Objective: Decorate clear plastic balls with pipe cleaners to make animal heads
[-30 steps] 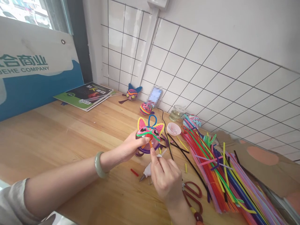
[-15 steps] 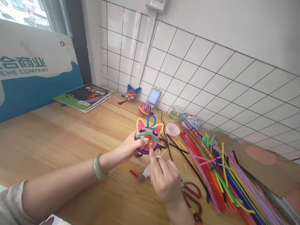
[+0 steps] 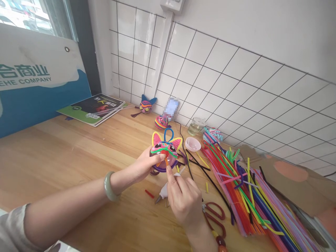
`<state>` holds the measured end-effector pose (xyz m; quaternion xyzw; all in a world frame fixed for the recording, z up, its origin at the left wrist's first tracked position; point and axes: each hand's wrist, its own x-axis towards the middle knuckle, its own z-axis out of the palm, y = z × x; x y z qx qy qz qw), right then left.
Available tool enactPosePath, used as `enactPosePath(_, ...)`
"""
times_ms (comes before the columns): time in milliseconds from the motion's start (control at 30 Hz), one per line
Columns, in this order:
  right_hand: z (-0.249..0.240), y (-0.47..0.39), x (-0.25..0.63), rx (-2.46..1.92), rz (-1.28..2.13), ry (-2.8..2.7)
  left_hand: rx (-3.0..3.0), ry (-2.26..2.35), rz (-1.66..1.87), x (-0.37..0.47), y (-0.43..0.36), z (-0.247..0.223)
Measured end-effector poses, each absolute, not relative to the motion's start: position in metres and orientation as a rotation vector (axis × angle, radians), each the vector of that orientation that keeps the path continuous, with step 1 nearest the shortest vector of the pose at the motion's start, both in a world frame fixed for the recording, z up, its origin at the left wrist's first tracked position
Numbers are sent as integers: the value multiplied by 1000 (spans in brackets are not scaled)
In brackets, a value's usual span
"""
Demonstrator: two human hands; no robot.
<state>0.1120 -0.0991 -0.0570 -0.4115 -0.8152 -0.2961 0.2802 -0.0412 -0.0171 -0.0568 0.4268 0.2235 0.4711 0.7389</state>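
My left hand (image 3: 147,163) is closed round a clear ball ornament (image 3: 172,161) with pink cat ears edged in yellow, a green and pink band with eyes, and a blue loop on top. Its thumb presses on the front, beside a red patch. A short orange pipe cleaner (image 3: 166,162) lies against the ball's lower front. My right hand (image 3: 183,199) has its index fingertip at the lower end of that orange piece, the other fingers curled; its thumb is hidden. Below the ornament, a white glue gun (image 3: 163,192) lies on the table, partly behind my right hand.
Red-handled scissors (image 3: 216,213) lie right of my right hand. Bundled coloured pipe cleaners (image 3: 236,196) cover the table's right side. Behind stand a pink bowl (image 3: 193,144), a glass jar (image 3: 195,126) and two decorated balls, one with blue ears (image 3: 145,105). A booklet (image 3: 94,109) lies at the back left.
The whole view has shifted slightly. Both hands and the ornament keep nearly the same pose, with the right fingertip still at the orange pipe cleaner.
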Motion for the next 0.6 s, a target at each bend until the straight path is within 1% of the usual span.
enactPosePath(167, -56, -99, 112, -1109, -803, -2192, 872, 536, 1045, -40, -17, -57)
enactPosePath(600, -58, -98, 113, -1124, -796, -2185, 875, 481, 977, -40, -16, -58)
